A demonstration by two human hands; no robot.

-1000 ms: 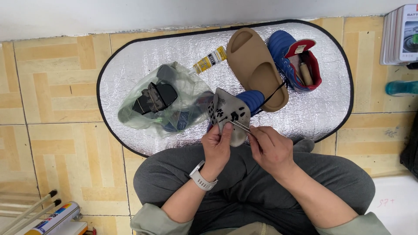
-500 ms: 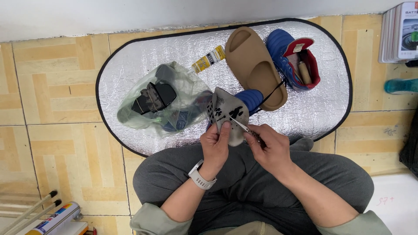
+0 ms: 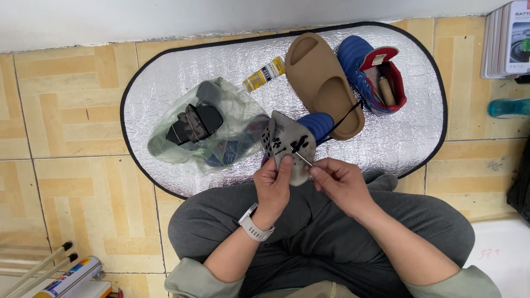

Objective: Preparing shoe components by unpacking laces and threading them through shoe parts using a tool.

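Observation:
My left hand (image 3: 274, 185) grips a grey insole-like piece (image 3: 291, 144) with black marks, held upright over my lap. My right hand (image 3: 338, 182) pinches a thin metal needle (image 3: 303, 158) whose tip touches the grey piece; a dark thread (image 3: 345, 117) runs up from it towards the tan slipper (image 3: 323, 83). A blue shoe part (image 3: 316, 126) lies just behind the grey piece. I sit cross-legged in grey trousers, with a white watch on my left wrist.
A silver oval mat (image 3: 182, 72) covers the tiled floor. On it lie a clear plastic bag (image 3: 207, 127) with dark items, a yellow glue tube (image 3: 264, 74) and a blue-and-red shoe (image 3: 371, 74). Boxes (image 3: 505, 38) stand at the right; sticks and a tube (image 3: 66, 273) lie bottom left.
My hands and the grey piece have shifted slightly left and down. The needle now points into the face of the grey piece.

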